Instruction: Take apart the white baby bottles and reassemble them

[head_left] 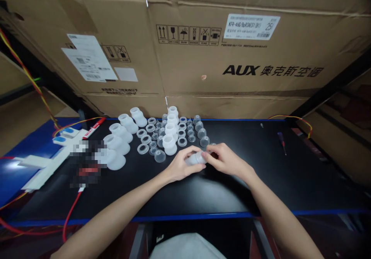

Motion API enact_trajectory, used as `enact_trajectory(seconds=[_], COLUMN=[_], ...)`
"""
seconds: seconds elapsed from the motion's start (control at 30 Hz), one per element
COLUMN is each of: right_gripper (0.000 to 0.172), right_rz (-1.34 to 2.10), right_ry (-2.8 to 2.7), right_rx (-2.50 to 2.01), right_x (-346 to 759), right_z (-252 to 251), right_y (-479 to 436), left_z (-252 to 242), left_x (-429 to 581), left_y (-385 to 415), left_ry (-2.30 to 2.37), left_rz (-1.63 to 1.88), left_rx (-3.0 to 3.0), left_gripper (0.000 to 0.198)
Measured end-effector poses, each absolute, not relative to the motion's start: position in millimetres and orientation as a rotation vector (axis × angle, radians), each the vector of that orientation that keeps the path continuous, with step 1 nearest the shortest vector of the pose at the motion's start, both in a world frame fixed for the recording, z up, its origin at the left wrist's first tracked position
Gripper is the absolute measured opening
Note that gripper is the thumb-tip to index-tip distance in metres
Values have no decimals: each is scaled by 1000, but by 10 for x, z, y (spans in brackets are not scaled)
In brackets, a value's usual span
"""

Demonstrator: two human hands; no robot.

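Note:
Lying tilted on its side between my two hands is a small milky-white plastic bottle [194,159]. My left hand [180,164] wraps round its body, thumb below and fingers above. The fingers of my right hand [224,158] are closed at the bottle's neck end; whether they also hold a separate ring or cap there is hidden. Just beyond my hands stand a row of white bottles [169,145], columns of clear rings [182,141], small clear teat-like pieces [191,138] and clear domed caps [204,141].
More white bottles [116,161] stand at the left beside a pixelated patch. A power strip [55,164], a red marker [94,128] and red cables [71,212] lie further left. At the right lies a small screwdriver [281,141]. A large cardboard box [185,69] walls off the back.

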State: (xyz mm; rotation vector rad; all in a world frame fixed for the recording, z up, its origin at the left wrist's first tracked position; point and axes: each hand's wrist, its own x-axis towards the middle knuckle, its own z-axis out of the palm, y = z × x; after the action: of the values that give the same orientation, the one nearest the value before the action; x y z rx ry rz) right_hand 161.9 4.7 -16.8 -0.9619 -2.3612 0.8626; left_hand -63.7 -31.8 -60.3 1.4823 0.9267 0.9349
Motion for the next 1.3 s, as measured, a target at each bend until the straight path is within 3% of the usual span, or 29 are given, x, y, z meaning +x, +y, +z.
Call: enact_trajectory(seconds=[0.23,0.37,0.47,0.53,0.7,0.8,1.3], right_gripper=[51,51,49,47,27,21,22], right_rz=[1379,1773,1844,1643,338,-85,-327], right_ry=[-2201,-1882,-1579,-1575,-2114,-2280,-2350], right_rx=[-710,-579,-467,-531,-956,-1033,-1176], right_x=[1634,1592,1547,1540,1548,1499,1231], right_z=[-186,-258,-302,-303,-362,-502,-825], right_y=[57,61,84,112,190,208,321], left_z=[-694,-665,-601,-569,-587,-593,-560], left_x=[-709,-744,-735,-721,-680,-680,-652], left_y=[-290,-302,-329,-346,-378,-379,-366], left_ry=[736,627,581,568,633,659,728], left_rz=[795,815,838,834,746,686,599], left_rx=[1434,1309,1242,1220,1261,1318,1465], left_gripper=[54,62,58,56,50,46,42])
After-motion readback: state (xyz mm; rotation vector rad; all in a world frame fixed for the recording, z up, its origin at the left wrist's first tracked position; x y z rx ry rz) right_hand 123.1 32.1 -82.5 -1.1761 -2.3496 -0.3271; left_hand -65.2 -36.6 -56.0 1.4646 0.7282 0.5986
